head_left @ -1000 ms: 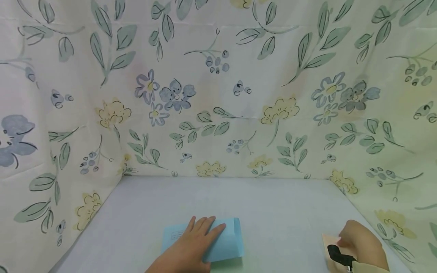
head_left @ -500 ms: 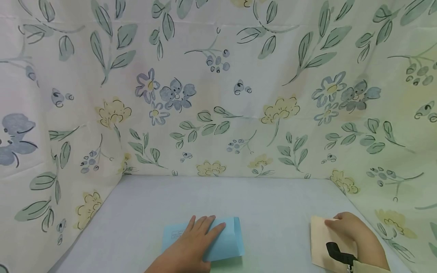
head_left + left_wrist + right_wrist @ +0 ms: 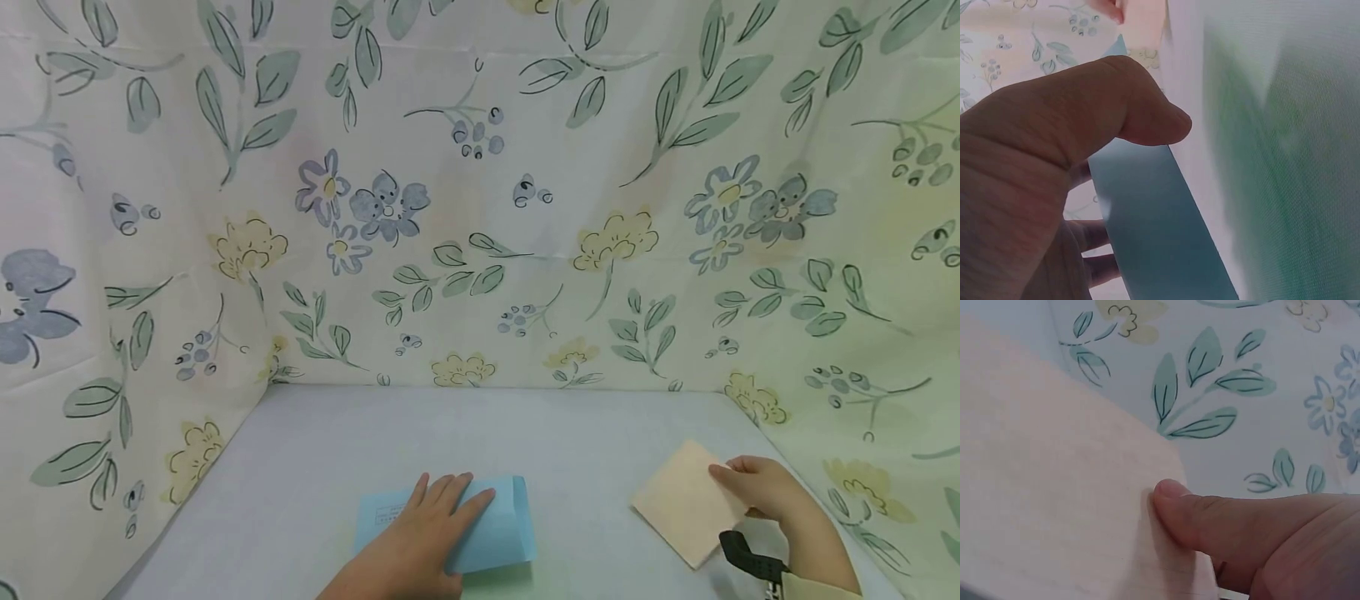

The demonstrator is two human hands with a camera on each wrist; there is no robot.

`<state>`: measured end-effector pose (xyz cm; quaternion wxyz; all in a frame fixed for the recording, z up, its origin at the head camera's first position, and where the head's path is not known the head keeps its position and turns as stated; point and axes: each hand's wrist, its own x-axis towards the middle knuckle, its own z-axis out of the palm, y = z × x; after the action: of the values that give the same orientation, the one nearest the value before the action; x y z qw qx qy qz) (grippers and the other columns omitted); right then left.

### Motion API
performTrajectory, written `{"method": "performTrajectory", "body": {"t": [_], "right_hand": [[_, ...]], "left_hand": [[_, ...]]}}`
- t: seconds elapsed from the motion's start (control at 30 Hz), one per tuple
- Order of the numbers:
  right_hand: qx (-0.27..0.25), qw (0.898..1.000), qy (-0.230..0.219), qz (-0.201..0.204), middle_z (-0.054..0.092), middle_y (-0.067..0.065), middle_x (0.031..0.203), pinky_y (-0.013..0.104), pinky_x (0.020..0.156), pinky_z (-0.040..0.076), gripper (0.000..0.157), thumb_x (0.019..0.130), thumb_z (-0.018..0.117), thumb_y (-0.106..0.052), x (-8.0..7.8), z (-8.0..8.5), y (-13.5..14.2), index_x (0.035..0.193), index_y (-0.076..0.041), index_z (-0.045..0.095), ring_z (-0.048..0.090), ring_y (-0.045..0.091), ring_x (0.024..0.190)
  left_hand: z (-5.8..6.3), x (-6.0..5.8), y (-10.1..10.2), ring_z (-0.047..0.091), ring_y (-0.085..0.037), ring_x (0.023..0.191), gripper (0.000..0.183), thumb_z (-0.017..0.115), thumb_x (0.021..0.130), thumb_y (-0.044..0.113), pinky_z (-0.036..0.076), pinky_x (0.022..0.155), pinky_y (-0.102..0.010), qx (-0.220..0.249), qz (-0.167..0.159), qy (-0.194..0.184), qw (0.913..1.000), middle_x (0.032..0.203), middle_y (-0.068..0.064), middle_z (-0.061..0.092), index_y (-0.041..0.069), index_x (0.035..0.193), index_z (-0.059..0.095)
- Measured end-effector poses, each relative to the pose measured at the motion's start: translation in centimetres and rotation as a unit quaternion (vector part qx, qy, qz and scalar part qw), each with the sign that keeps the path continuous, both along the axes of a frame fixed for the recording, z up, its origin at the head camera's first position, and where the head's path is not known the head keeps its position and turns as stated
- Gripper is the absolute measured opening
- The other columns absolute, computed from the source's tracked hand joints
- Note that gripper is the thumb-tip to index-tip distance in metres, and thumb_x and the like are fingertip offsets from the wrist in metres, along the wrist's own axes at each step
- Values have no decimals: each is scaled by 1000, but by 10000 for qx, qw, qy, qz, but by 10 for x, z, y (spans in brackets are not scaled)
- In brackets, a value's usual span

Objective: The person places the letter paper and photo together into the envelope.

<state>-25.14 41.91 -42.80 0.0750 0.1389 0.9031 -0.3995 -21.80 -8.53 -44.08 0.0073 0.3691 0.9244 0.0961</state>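
Note:
A light blue envelope (image 3: 491, 525) with small printed writing on its left part is at the front middle of the table. My left hand (image 3: 427, 533) holds it, fingers spread across its upper face; in the left wrist view the thumb (image 3: 1154, 115) lies on one side of the envelope (image 3: 1154, 219) and the fingers on the other. On the right, my right hand (image 3: 765, 492) pinches a cream-coloured flat piece of paper or card (image 3: 686, 504) by its right edge. That piece is tilted with one corner up, its face filling much of the right wrist view, with the thumb (image 3: 1179, 506) pressed on it.
A white table (image 3: 585, 442) spreads under both hands. Floral curtains (image 3: 465, 208) enclose it at the back and both sides. A black strap piece (image 3: 750, 558) sits at the right wrist.
My right hand has brought the cream piece up and to the left from the front right, turning it so a corner points up. The left hand and blue envelope have stayed put.

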Motion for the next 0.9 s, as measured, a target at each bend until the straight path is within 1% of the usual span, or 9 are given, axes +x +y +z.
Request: {"method": "performTrajectory", "body": {"t": [0.17,0.23,0.33,0.4,0.5,0.57,0.7,0.77,0.9], "right_hand": [[-594,9980,188,-123,63,5,85,37,67,54,48,98,68,-32,0,3,-8,118,10,57,61,21,75],[-737,9969,251,-124,64,6,86,36,66,55,50,97,70,-24,0,4,-11,126,13,51,63,20,72],[-945,9950,303,66,66,17,99,36,69,59,65,95,71,-14,-2,4,-16,142,16,37,67,21,76],[-992,9943,283,267,63,30,112,38,73,60,74,95,71,-11,-3,5,-20,147,20,27,68,21,81],[-1163,9912,225,592,60,35,121,41,78,60,72,98,65,-6,-3,5,-27,148,24,22,70,25,89],[-1239,9895,231,708,62,31,118,43,79,60,64,100,60,-5,-3,6,-32,146,23,26,69,27,90],[-1440,9865,252,739,67,15,104,44,76,60,49,104,52,-7,-3,7,-40,142,20,35,69,28,87],[-1472,9855,260,801,67,13,100,44,75,60,45,105,52,-10,-2,9,-43,138,18,41,69,27,86],[-1419,9828,291,1142,69,9,96,41,72,57,43,103,59,-15,-1,14,-47,131,15,50,67,26,84]], "left_hand": [[0,0,0,32,-30,147,99,85,78,36,24,115,-67,-4,6,0,10000,161,-11,35,26,161,31],[0,0,0,32,-31,147,99,85,78,35,25,115,-67,6,2,4,10000,161,-11,35,25,161,31],[-1,-1,-1,32,-31,147,99,85,78,35,25,115,-67,19,-10,23,10000,161,-11,35,25,161,31],[-1,-1,-1,32,-31,147,99,85,78,35,25,115,-67,29,-20,42,10000,161,-11,35,25,161,31],[-1,-1,-1,32,-31,147,100,85,78,34,25,115,-68,37,-9,26,10000,161,-11,35,26,161,30],[-1,-1,-1,32,-31,147,100,85,78,35,25,115,-68,29,3,8,10000,161,-11,34,26,161,30],[-1,-1,-2,32,-32,147,101,85,78,35,25,114,-68,0,19,1,10000,162,-12,34,26,161,30],[-1,-1,-2,32,-32,147,100,85,78,35,25,114,-68,-7,18,19,10000,162,-12,34,26,161,30],[-1,-1,-2,33,-33,146,100,85,78,35,26,114,-68,-8,25,71,10000,161,-12,34,26,161,30]]}}
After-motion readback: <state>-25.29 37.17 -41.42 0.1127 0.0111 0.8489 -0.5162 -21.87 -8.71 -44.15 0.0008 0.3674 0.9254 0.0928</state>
